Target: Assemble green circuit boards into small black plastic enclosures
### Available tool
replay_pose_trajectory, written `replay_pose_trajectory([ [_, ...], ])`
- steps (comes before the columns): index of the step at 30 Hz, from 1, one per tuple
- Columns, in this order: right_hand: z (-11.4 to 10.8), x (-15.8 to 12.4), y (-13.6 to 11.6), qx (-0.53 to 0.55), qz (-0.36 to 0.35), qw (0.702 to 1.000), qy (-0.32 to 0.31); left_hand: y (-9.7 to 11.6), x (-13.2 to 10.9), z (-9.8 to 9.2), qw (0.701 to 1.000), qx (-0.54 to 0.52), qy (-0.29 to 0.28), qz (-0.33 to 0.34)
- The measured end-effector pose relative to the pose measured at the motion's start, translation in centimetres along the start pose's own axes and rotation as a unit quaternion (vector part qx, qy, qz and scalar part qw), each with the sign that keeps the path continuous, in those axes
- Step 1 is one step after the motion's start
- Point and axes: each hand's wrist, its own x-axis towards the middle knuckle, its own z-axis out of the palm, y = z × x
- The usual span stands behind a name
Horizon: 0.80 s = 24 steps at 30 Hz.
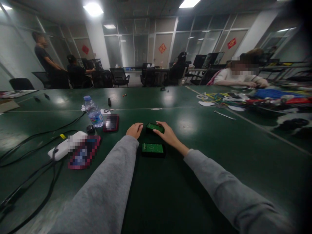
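My right hand grips a green circuit board in a black case, thumb on the near side and fingers along the far side. The case is slightly tilted. Left of it, a small gap away, my left hand holds nothing, its fingers loosely stretched toward the case. Nearer to me, a second circuit board in a black case lies flat on the dark green table, touched by neither hand.
To the left are a water bottle, a red-edged phone-like item, a white power bank-like block, another red-edged item and black cables. A wrench and tangled wires lie right. A person sits across.
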Motion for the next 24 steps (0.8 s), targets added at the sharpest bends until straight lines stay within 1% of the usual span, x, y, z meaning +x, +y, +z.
replay_pose_trajectory([
  [3,0.2,-0.6,0.9,0.020,0.065,0.997,0.035,0.1,0.0,-0.1,1.000,-0.015,-0.004,0.002],
  [4,0.2,-0.7,1.2,0.012,0.077,0.996,0.036,0.1,0.0,-0.2,1.000,-0.017,-0.005,0.001],
  [6,0.2,-0.8,1.3,-0.010,0.081,0.996,0.018,0.2,0.0,-0.3,1.000,-0.020,-0.007,0.003],
  [10,-0.2,-0.9,0.3,-0.019,0.071,0.997,-0.025,0.1,-0.1,-0.3,0.998,-0.053,-0.016,-0.004],
  [12,-0.4,-0.9,-0.4,-0.008,0.063,0.997,-0.040,-0.1,0.0,-0.1,0.996,-0.088,-0.024,-0.021],
  [14,-0.4,-1.0,-0.8,0.000,0.036,0.998,-0.053,-0.4,0.1,0.2,0.990,-0.133,-0.035,-0.041],
  [16,-0.3,-1.0,-0.9,0.004,0.000,0.998,-0.066,-0.7,0.3,0.4,0.979,-0.189,-0.046,-0.060],
  [18,-0.2,-1.0,-0.9,0.010,-0.021,0.997,-0.078,-1.0,0.4,0.5,0.963,-0.251,-0.060,-0.075],
  [21,-0.2,-0.9,-0.7,0.039,-0.030,0.996,-0.079,-1.3,0.6,0.3,0.939,-0.322,-0.093,-0.081],
  [24,-0.3,-0.7,-0.3,0.075,-0.032,0.994,-0.068,-1.3,0.6,0.0,0.925,-0.350,-0.124,-0.081],
])
